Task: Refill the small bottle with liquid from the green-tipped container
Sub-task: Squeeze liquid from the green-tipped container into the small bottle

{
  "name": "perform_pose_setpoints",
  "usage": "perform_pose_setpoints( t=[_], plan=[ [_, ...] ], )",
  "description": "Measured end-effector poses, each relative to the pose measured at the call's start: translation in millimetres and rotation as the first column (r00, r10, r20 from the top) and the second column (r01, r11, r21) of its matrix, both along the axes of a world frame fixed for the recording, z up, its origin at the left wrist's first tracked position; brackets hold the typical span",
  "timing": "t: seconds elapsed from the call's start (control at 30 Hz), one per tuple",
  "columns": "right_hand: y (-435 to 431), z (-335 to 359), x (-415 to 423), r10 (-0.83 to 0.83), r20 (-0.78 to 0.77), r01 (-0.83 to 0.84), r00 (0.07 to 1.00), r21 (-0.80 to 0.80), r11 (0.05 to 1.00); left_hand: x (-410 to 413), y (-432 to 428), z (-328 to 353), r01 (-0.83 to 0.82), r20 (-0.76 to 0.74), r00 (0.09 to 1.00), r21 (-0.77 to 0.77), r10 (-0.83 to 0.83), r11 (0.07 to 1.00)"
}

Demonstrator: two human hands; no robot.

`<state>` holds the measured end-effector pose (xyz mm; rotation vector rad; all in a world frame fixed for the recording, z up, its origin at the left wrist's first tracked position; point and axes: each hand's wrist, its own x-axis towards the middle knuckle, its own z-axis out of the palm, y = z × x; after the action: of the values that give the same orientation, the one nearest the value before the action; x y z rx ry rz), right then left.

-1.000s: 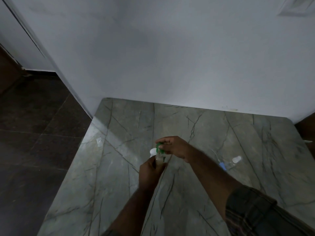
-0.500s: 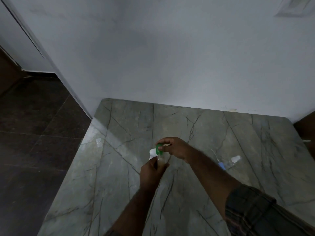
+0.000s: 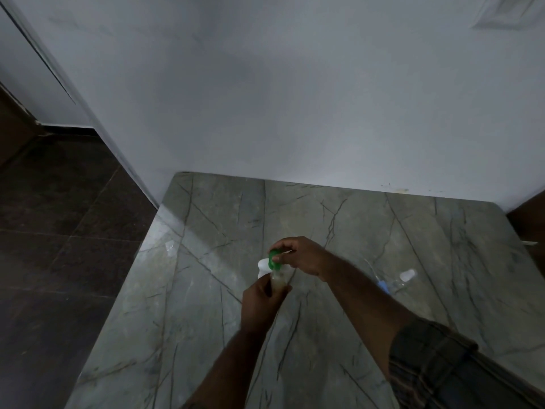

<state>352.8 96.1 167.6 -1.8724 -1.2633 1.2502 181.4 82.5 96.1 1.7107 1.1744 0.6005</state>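
Left hand point(image 3: 261, 302) is wrapped round the lower body of a small clear plastic bottle point(image 3: 277, 280) w/ pale cloudy liquid inside, held upright above the counter, roughly mid-frame. Right hand point(image 3: 300, 255) sits just above it, thumb and fingers pinched on a green plastic tip point(image 3: 273, 259) right at the bottle's top. The green tip belongs to a white plastic container point(image 3: 263, 266), only partly seen behind and left of the bottle neck; can't tell how the container is supported, since both hands hide most of it. Tip and bottle mouth look touching, but the exact join is too dark and small to make out.

Right forearm comes in from lower right, w/ a dark plaid sleeve point(image 3: 436, 361) rolled up near the elbow. Left forearm rises from the bottom edge.

Counter point(image 3: 206, 320) is grey-green marble-look stone w/ dark veins, back edge against a plain white wall point(image 3: 295, 98). To the right of the hands, well apart, lies a small clear object w/ a blue part and a white cap point(image 3: 395, 281); too blurred to identify. Dark tiled floor point(image 3: 59, 231) at left.
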Motion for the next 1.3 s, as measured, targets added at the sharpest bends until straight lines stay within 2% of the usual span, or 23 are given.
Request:
perform_pose_setpoints(
  t=[0.5,1.3],
  plan=[
    [8.3,3.0,5.5,0.124,0.167,-0.127,0.978,0.006,0.992,2.6,1.1,-4.4,0.002,0.015,1.0,0.009,-0.002,1.0],
    [5.3,-2.0,7.9,0.14,0.124,-0.142,0.982,0.005,0.99,-4.7,-0.6,-6.3,0.003,0.008,1.0,-0.028,-0.003,1.0]
  ],
)
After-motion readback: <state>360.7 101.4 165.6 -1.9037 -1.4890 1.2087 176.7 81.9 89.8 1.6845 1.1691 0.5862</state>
